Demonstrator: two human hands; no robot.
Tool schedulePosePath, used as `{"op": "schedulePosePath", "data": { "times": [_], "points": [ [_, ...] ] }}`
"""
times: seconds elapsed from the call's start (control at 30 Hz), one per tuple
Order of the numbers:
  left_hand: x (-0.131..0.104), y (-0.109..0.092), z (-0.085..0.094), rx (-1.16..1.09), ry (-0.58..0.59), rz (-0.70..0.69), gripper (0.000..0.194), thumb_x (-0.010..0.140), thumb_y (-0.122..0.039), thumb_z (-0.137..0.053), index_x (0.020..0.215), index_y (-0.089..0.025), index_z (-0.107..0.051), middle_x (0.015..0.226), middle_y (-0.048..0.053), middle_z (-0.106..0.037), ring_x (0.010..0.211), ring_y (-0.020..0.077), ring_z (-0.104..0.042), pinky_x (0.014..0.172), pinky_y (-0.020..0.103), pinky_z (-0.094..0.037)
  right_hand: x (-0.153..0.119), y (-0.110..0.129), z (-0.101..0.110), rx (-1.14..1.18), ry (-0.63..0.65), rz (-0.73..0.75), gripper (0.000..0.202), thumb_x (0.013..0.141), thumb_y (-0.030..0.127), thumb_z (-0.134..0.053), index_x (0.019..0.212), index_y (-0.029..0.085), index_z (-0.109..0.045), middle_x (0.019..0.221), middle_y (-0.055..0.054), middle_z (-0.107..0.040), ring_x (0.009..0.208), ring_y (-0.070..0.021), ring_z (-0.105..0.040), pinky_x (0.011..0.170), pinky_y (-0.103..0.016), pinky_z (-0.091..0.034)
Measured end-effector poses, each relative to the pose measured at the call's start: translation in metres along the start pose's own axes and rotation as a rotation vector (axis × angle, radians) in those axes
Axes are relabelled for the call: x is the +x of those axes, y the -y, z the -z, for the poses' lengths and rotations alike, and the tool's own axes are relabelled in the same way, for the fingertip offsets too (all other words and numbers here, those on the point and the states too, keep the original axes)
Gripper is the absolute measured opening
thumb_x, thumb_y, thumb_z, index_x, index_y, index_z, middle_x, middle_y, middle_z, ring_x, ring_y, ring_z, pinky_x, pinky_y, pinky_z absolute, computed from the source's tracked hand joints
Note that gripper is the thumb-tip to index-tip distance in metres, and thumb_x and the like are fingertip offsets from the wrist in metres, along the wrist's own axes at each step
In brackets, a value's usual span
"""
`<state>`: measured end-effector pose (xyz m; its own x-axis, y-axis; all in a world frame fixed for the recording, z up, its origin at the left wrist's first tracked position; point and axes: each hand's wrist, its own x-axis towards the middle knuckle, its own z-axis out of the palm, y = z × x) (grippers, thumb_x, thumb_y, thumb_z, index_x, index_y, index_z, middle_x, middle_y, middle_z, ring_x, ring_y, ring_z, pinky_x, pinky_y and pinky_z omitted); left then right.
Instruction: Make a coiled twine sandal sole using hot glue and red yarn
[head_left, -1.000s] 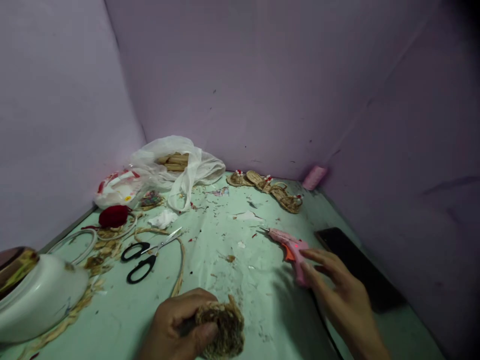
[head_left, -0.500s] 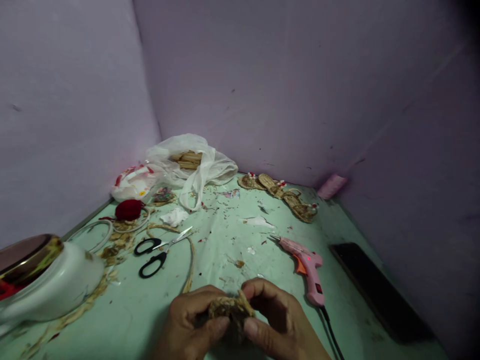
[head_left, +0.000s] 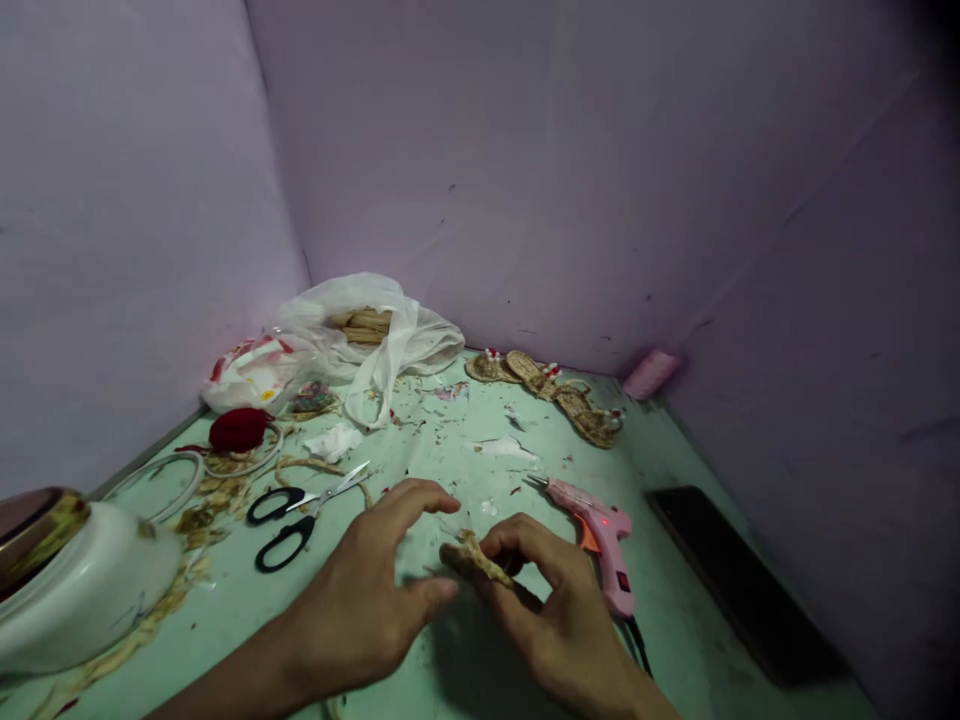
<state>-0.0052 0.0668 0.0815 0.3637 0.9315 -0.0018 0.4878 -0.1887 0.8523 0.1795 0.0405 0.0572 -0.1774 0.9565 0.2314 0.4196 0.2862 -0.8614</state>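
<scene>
A small piece of woven straw (head_left: 474, 562) is pinched between the thumb and fingers of my right hand (head_left: 559, 610), near the bottom centre. Just left of it, my left hand (head_left: 375, 590) is open, thumb and fingers apart, with nothing between them. Its fingertips point toward the straw piece without touching it. Part of the piece is hidden by my right fingers. A pink glue gun (head_left: 604, 535) lies to the right of my right hand, and black-handled scissors (head_left: 304, 515) lie open beyond my left hand.
White pot (head_left: 90, 590) at left; red yarn ball (head_left: 238, 430), plastic bag (head_left: 420, 335) with straw, and woven slippers (head_left: 585, 410) toward the back; dark phone (head_left: 742, 580) and pink roll (head_left: 651, 374) at right. Straw scraps litter the green table (head_left: 247, 640).
My left hand has let go of the straw piece, opened and moved up and left. My right hand keeps hold of the piece, now tilted. The view has shifted slightly.
</scene>
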Motion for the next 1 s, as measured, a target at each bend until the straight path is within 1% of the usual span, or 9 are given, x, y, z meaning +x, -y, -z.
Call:
{"op": "schedulePosePath", "data": {
  "times": [0.07,0.13,0.23,0.33,0.5,0.63,0.83,0.93,1.0],
  "points": [
    [0.005,-0.001,-0.009,-0.021,0.039,0.056,0.034,0.063,-0.017,-0.057,0.097,-0.022,-0.056,0.102,0.003,-0.060,0.099,0.0214,-0.052,0.090,0.036,-0.039,0.000,-0.002,-0.002,0.061,0.009,-0.087,0.011,0.069,0.010,-0.056,0.076,0.018,-0.057,0.069,0.000,-0.059,0.061,-0.0126,-0.053,0.058,-0.024,-0.044],
    [0.011,0.000,-0.017,-0.069,0.062,0.103,0.020,0.066,-0.019,-0.054,0.086,-0.020,-0.058,0.087,0.002,-0.063,0.088,0.0199,-0.055,0.082,0.034,-0.042,0.002,-0.002,-0.002,0.136,-0.006,-0.192,0.005,0.071,0.017,-0.058,0.074,0.018,-0.054,0.068,0.000,-0.059,0.061,-0.0129,-0.054,0.057,-0.024,-0.045],
    [0.017,0.003,-0.023,-0.107,0.052,0.110,0.007,0.068,-0.021,-0.051,0.071,-0.018,-0.057,0.072,0.000,-0.061,0.075,0.0172,-0.056,0.074,0.030,-0.043,0.005,-0.001,0.003,0.228,-0.014,-0.242,0.010,0.070,0.023,-0.062,0.075,0.018,-0.054,0.071,-0.001,-0.060,0.066,-0.0138,-0.056,0.060,-0.024,-0.046],
    [0.020,0.006,-0.023,-0.105,0.020,0.060,0.007,0.070,-0.020,-0.051,0.070,-0.018,-0.058,0.070,-0.001,-0.061,0.072,0.0154,-0.056,0.071,0.028,-0.042,0.007,-0.001,0.007,0.325,-0.009,-0.235,0.014,0.070,0.027,-0.064,0.076,0.017,-0.058,0.074,-0.002,-0.058,0.071,-0.0149,-0.056,0.066,-0.026,-0.046],
    [0.019,0.009,-0.025,-0.120,-0.011,-0.072,0.007,0.071,-0.016,-0.052,0.067,-0.018,-0.058,0.067,-0.001,-0.060,0.067,0.0134,-0.056,0.065,0.025,-0.042,0.006,-0.003,0.004,0.524,-0.043,-0.327,0.019,0.071,0.034,-0.067,0.073,0.017,-0.060,0.069,0.000,-0.054,0.062,-0.0120,-0.051,0.058,-0.024,-0.043],
    [0.017,0.010,-0.028,-0.113,-0.066,-0.153,0.009,0.071,-0.015,-0.053,0.065,-0.019,-0.058,0.065,-0.002,-0.060,0.065,0.0130,-0.056,0.063,0.025,-0.043,0.004,-0.001,0.002,0.546,-0.083,-0.355,0.021,0.069,0.036,-0.068,0.073,0.017,-0.060,0.065,0.000,-0.053,0.060,-0.0124,-0.049,0.055,-0.024,-0.041],
    [0.015,0.006,-0.029,-0.054,-0.081,-0.166,0.010,0.069,-0.013,-0.052,0.063,-0.018,-0.058,0.062,-0.002,-0.059,0.063,0.0130,-0.055,0.062,0.026,-0.043,0.006,0.002,0.002,0.473,-0.095,-0.288,0.015,0.071,0.031,-0.066,0.069,0.017,-0.059,0.069,-0.001,-0.053,0.064,-0.0132,-0.049,0.054,-0.023,-0.039],
    [0.014,0.005,-0.029,-0.041,-0.107,-0.172,0.010,0.068,-0.013,-0.051,0.061,-0.018,-0.057,0.061,-0.002,-0.058,0.062,0.0131,-0.055,0.061,0.026,-0.042,0.007,0.001,0.002,0.524,-0.069,-0.288,0.013,0.069,0.027,-0.066,0.065,0.017,-0.059,0.068,0.000,-0.052,0.059,-0.0117,-0.046,0.051,-0.023,-0.036],
    [0.014,0.006,-0.029,-0.045,-0.112,-0.168,0.012,0.068,-0.011,-0.050,0.062,-0.018,-0.056,0.061,-0.002,-0.059,0.063,0.0129,-0.055,0.062,0.026,-0.042,0.009,-0.001,0.002,0.606,-0.037,-0.323,0.012,0.067,0.025,-0.067,0.065,0.017,-0.059,0.066,0.001,-0.051,0.055,-0.0100,-0.043,0.049,-0.023,-0.032]
  ]
}}
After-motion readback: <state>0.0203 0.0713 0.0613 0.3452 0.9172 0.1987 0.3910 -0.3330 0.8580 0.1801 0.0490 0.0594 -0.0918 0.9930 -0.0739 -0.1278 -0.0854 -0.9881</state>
